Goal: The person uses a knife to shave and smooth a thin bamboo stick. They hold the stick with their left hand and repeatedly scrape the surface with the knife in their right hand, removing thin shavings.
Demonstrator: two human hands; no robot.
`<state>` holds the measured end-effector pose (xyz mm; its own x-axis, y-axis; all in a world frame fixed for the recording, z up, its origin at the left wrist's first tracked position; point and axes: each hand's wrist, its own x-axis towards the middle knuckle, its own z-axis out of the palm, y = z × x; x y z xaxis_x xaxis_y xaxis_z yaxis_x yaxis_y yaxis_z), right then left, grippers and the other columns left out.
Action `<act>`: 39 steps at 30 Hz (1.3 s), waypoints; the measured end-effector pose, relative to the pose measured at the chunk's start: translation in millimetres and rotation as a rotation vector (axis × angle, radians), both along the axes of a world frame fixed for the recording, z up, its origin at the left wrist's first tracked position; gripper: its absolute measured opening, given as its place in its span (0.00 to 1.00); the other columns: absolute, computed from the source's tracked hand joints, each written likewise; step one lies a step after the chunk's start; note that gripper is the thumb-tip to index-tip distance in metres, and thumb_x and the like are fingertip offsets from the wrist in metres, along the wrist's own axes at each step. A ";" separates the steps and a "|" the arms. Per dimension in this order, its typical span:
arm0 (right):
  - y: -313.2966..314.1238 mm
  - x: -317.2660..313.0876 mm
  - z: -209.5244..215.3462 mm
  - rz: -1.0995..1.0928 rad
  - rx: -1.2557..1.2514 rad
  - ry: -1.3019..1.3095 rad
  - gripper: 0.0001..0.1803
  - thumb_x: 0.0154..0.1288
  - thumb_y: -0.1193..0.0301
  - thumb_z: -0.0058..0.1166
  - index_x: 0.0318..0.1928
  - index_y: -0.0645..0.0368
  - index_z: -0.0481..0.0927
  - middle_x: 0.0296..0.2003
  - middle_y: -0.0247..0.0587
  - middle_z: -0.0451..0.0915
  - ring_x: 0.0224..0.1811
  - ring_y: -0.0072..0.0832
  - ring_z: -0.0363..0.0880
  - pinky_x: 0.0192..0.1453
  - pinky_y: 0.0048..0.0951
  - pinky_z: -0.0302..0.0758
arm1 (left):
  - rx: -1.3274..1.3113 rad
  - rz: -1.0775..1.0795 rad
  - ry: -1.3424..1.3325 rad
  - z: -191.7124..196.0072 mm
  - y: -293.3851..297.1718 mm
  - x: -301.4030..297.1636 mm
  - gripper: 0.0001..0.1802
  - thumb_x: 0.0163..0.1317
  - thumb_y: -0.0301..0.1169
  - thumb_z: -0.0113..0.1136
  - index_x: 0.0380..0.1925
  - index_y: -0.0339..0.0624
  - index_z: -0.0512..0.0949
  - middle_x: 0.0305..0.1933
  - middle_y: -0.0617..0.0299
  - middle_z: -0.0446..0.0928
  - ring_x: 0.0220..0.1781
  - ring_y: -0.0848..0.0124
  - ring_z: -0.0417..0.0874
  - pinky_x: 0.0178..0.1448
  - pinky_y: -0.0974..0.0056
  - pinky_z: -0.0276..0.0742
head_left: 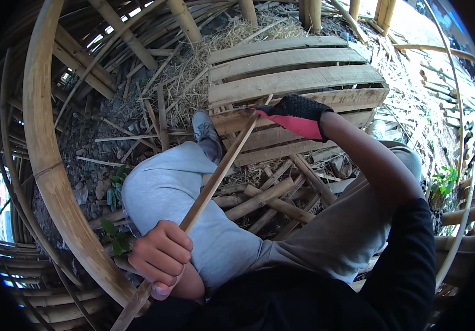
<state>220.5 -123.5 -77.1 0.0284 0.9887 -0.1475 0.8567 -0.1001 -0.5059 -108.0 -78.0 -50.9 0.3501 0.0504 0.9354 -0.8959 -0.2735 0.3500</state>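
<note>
While the strip [215, 176] runs slantwise from the lower left up toward the pallet [298, 83], both hands are on it, one at each end. The left hand [163, 256] is bare and sits at the lower end of the strip, in front of the left knee [160, 187]; its fingers [165, 259] are curled shut around the strip, which passes through the fist and sticks out below the thumb. The right hand [298, 116] wears a black and red glove [295, 117] and sits at the upper end, just over the near slats of the pallet. Its fingers are folded down at the strip's tip, but whether they pinch it or only press on it I cannot tell. There seems to be a blade-like piece at the glove, too small to make out.

There is one strip, thin and pale brown, held by two hands. One pallet lies beyond it, with about six slats showing. One grey shoe [204, 129] rests at the pallet's left edge. One thick curved bamboo [44, 149] sweeps down well left of the strip. Several short bamboo pieces [265, 198] lie crossed between the knees, below the pallet.
</note>
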 end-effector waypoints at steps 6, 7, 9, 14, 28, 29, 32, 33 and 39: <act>-30.3 -87.5 28.6 0.508 0.070 -0.129 0.26 0.75 0.61 0.44 0.69 0.57 0.70 0.43 0.57 0.83 0.44 0.49 0.83 0.48 0.43 0.78 | 0.041 -0.044 0.057 -5.5 3.5 -10.0 0.31 0.69 0.29 0.50 0.04 0.46 0.56 0.07 0.70 0.52 0.06 0.77 0.53 0.15 0.70 0.47; -34.4 -92.1 25.9 0.535 0.055 -0.161 0.25 0.74 0.63 0.45 0.67 0.57 0.71 0.42 0.57 0.83 0.43 0.50 0.83 0.47 0.43 0.78 | 0.044 -0.049 0.063 -6.0 3.6 -7.2 0.31 0.68 0.29 0.50 0.04 0.46 0.56 0.07 0.70 0.52 0.06 0.77 0.53 0.15 0.70 0.47; -30.3 -74.1 7.2 0.503 0.101 -0.117 0.22 0.71 0.64 0.47 0.62 0.58 0.75 0.39 0.57 0.83 0.41 0.50 0.83 0.44 0.43 0.78 | 0.060 -0.037 0.060 -4.1 1.3 -4.9 0.32 0.69 0.30 0.50 0.03 0.48 0.55 0.06 0.72 0.51 0.06 0.78 0.51 0.15 0.71 0.47; -27.7 -55.2 6.1 0.378 0.233 -0.133 0.16 0.71 0.63 0.49 0.48 0.57 0.85 0.43 0.53 0.85 0.47 0.48 0.85 0.50 0.42 0.81 | -0.078 0.070 -0.064 -2.6 4.9 -6.8 0.34 0.69 0.30 0.50 0.01 0.52 0.53 0.04 0.75 0.48 0.05 0.81 0.47 0.16 0.73 0.47; -4.8 5.2 -14.6 -0.659 -0.267 0.931 0.30 0.76 0.43 0.45 0.32 0.59 0.79 0.22 0.30 0.71 0.23 0.18 0.69 0.26 0.23 0.65 | -0.046 0.051 -0.035 -3.3 -3.0 -0.7 0.35 0.71 0.31 0.50 0.01 0.51 0.54 0.04 0.75 0.49 0.05 0.82 0.47 0.16 0.73 0.44; -7.2 -9.7 -8.0 -0.594 -0.297 0.913 0.33 0.74 0.39 0.44 0.31 0.58 0.79 0.21 0.30 0.71 0.22 0.19 0.67 0.26 0.24 0.62 | -0.049 0.061 -0.036 -3.6 -1.7 -0.9 0.35 0.71 0.31 0.50 0.01 0.51 0.54 0.04 0.75 0.49 0.05 0.82 0.47 0.16 0.73 0.44; -20.6 -64.6 18.3 -0.212 -0.321 0.751 0.37 0.73 0.35 0.41 0.32 0.60 0.78 0.21 0.29 0.70 0.23 0.19 0.66 0.27 0.22 0.61 | -0.032 0.030 -0.040 -4.0 -0.5 -1.5 0.35 0.71 0.31 0.50 0.01 0.51 0.54 0.04 0.75 0.49 0.05 0.82 0.47 0.16 0.73 0.43; -24.1 -65.5 20.7 -0.095 -0.207 0.781 0.37 0.74 0.35 0.39 0.37 0.59 0.81 0.22 0.28 0.71 0.24 0.18 0.67 0.29 0.22 0.63 | -0.032 0.035 -0.031 -4.8 -1.3 -1.4 0.35 0.71 0.31 0.50 0.01 0.51 0.54 0.04 0.75 0.49 0.05 0.82 0.47 0.16 0.73 0.43; -5.6 -28.5 6.4 -0.426 -0.103 0.690 0.39 0.69 0.31 0.44 0.27 0.57 0.76 0.20 0.29 0.67 0.18 0.20 0.63 0.26 0.26 0.64 | -0.026 0.042 -0.040 -2.0 -8.0 1.7 0.34 0.70 0.31 0.50 0.01 0.52 0.54 0.05 0.75 0.48 0.05 0.82 0.47 0.16 0.73 0.43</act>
